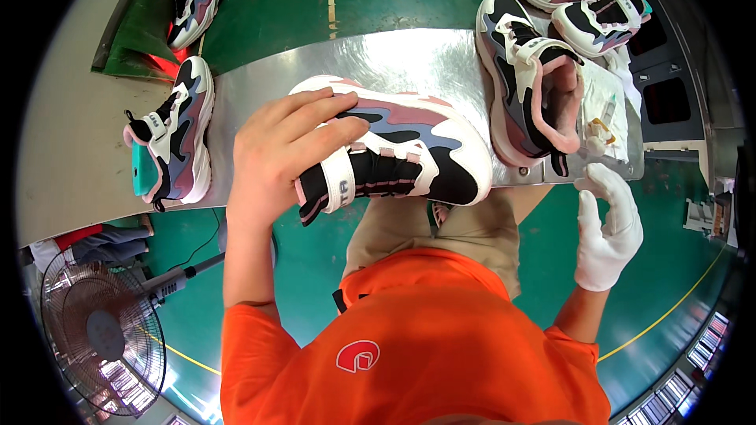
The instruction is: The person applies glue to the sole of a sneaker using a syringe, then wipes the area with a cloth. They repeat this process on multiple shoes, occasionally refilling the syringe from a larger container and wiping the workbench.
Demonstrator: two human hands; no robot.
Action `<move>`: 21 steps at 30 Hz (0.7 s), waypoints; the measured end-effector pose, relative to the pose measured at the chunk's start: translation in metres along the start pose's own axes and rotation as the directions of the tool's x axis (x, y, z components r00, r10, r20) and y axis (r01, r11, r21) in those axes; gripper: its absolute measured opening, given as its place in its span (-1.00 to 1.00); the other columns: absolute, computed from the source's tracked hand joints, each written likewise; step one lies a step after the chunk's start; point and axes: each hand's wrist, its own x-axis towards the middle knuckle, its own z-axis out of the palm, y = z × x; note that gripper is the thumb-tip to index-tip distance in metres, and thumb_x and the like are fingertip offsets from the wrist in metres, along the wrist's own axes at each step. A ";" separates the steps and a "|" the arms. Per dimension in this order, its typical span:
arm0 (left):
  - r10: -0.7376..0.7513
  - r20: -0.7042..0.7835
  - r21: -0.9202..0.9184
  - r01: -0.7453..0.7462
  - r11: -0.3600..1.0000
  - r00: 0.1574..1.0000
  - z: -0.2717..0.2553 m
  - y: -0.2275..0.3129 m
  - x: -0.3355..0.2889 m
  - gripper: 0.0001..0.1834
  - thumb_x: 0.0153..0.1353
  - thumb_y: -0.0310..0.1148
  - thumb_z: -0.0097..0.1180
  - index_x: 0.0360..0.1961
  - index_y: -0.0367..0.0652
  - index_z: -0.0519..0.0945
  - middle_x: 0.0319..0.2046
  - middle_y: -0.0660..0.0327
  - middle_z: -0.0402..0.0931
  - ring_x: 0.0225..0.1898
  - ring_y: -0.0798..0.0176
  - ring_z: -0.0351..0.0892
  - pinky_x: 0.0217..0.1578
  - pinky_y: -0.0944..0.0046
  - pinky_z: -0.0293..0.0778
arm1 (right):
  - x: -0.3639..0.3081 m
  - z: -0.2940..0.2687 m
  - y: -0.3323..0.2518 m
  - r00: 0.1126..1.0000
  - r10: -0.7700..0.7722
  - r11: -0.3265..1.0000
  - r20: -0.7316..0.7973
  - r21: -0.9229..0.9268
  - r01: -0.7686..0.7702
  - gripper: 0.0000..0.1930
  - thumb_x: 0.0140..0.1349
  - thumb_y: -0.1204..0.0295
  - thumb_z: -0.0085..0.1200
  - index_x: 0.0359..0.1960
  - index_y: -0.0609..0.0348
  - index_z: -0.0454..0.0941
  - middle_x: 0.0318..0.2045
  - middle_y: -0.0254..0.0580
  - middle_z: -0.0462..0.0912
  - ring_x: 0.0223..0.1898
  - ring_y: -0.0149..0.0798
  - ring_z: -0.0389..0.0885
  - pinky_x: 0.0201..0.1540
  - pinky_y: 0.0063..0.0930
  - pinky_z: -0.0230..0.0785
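My bare left hand (287, 145) grips the heel end of a sneaker (409, 130), its fingers laid over the upper and sole edge. The shoe lies on its side on a metal worktop (260, 75), toe to the right; it is black, white, pink and purple with a white strap. In a white glove, my right hand (610, 228) is off the worktop's front right edge, thumb and fingers apart, holding nothing. Nearest to it are a white cloth (618, 90) with a small syringe (609, 109) on it, and an upright sneaker (512, 71) with a pink lining.
More sneakers (598, 22) stand at the far right. To the left are a sneaker with a teal insert (177, 134) and another shoe (201, 0) on a green surface (268, 0). A standing fan (102, 334) is at the lower left, over a green floor (189, 248).
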 end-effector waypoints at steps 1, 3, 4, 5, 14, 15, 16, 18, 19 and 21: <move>0.000 0.002 -0.007 0.000 1.000 1.000 0.000 0.000 0.001 -0.71 -0.15 -0.25 0.21 -0.35 -0.09 0.65 -0.17 0.19 0.65 -0.11 0.05 0.63 -0.18 0.19 0.49 | -0.001 0.000 0.001 1.000 -0.005 1.000 -0.010 -0.017 0.005 -0.68 0.01 0.69 0.21 -0.13 0.27 0.60 -0.18 -0.11 0.66 -0.21 -0.28 0.65 -0.12 -0.50 0.46; -0.023 -0.004 0.018 0.023 1.000 1.000 0.001 0.001 0.001 -0.74 -0.13 -0.27 0.21 -0.33 0.00 0.67 -0.17 0.25 0.66 -0.13 0.10 0.64 -0.22 0.21 0.50 | -0.003 0.001 0.001 0.999 -0.023 0.999 -0.038 -0.023 0.022 -0.69 0.00 0.69 0.21 -0.15 0.28 0.60 -0.19 -0.10 0.66 -0.23 -0.28 0.65 -0.13 -0.49 0.47; -0.034 -0.011 0.034 0.035 0.999 0.999 0.002 0.002 0.000 -0.75 -0.12 -0.28 0.22 -0.32 0.04 0.67 -0.17 0.29 0.66 -0.14 0.13 0.64 -0.23 0.22 0.51 | -0.005 0.001 0.002 0.999 -0.029 1.000 -0.043 0.001 0.030 -0.69 -0.01 0.70 0.20 -0.16 0.29 0.60 -0.21 -0.10 0.66 -0.24 -0.27 0.66 -0.14 -0.48 0.47; -0.037 -0.016 0.036 0.038 0.999 0.999 0.002 0.003 -0.001 -0.75 -0.12 -0.28 0.22 -0.33 0.03 0.67 -0.17 0.28 0.66 -0.14 0.12 0.64 -0.24 0.21 0.52 | -0.007 0.000 0.001 0.998 -0.036 0.999 -0.052 0.024 0.037 -0.70 -0.02 0.70 0.20 -0.17 0.29 0.60 -0.23 -0.10 0.66 -0.26 -0.25 0.66 -0.15 -0.47 0.48; -0.335 -0.303 -0.260 0.260 0.930 0.892 -0.001 -0.005 -0.034 -0.70 -0.06 -0.42 0.20 -0.25 -0.32 0.64 -0.13 -0.09 0.63 -0.06 -0.05 0.64 -0.02 0.17 0.49 | -0.008 0.001 -0.006 0.969 -0.235 0.969 -0.073 0.060 0.239 -0.71 -0.08 0.70 0.20 -0.24 0.26 0.61 -0.34 -0.09 0.67 -0.35 -0.14 0.66 -0.26 -0.42 0.50; -0.352 -0.337 -0.288 0.260 0.922 0.873 -0.003 -0.007 -0.037 -0.69 -0.05 -0.43 0.20 -0.23 -0.33 0.64 -0.13 -0.11 0.63 -0.05 -0.04 0.64 -0.01 0.17 0.49 | -0.006 0.003 -0.007 0.967 -0.244 0.966 -0.075 0.067 0.249 -0.71 -0.08 0.70 0.20 -0.25 0.25 0.61 -0.34 -0.09 0.67 -0.35 -0.14 0.66 -0.27 -0.42 0.50; -0.379 -0.350 -0.315 0.273 0.909 0.857 -0.004 -0.009 -0.040 -0.67 -0.03 -0.44 0.19 -0.20 -0.35 0.63 -0.12 -0.14 0.62 -0.03 -0.03 0.63 0.01 0.17 0.47 | -0.004 0.004 -0.008 0.966 -0.246 0.965 -0.073 0.076 0.252 -0.72 -0.08 0.70 0.20 -0.25 0.25 0.61 -0.34 -0.09 0.67 -0.36 -0.14 0.66 -0.27 -0.42 0.49; -0.473 -0.315 -0.419 0.326 0.847 0.823 -0.005 -0.011 -0.043 -0.63 0.03 -0.44 0.16 -0.11 -0.37 0.61 -0.05 -0.13 0.59 0.03 0.00 0.59 0.07 0.17 0.43 | -0.003 0.007 -0.010 0.970 -0.234 0.966 -0.068 0.092 0.240 -0.72 -0.08 0.70 0.20 -0.26 0.25 0.61 -0.35 -0.10 0.67 -0.36 -0.14 0.66 -0.27 -0.42 0.50; -0.535 -0.287 -0.495 0.355 0.793 0.795 -0.004 -0.011 -0.045 -0.63 0.06 -0.44 0.15 -0.08 -0.38 0.59 -0.03 -0.12 0.57 0.05 0.01 0.58 0.10 0.17 0.41 | -0.003 0.009 -0.011 0.972 -0.226 0.967 -0.061 0.103 0.231 -0.72 -0.08 0.70 0.19 -0.26 0.25 0.61 -0.36 -0.11 0.67 -0.36 -0.13 0.66 -0.27 -0.42 0.50; -0.654 -0.200 -0.640 0.408 0.651 0.729 -0.005 -0.008 -0.046 -0.63 0.11 -0.48 0.13 -0.02 -0.38 0.57 -0.02 -0.06 0.57 0.05 0.10 0.56 0.11 0.19 0.39 | -0.003 0.010 -0.014 0.973 -0.222 0.970 -0.055 0.093 0.227 -0.72 -0.08 0.70 0.19 -0.26 0.22 0.61 -0.37 -0.11 0.67 -0.36 -0.11 0.66 -0.27 -0.42 0.49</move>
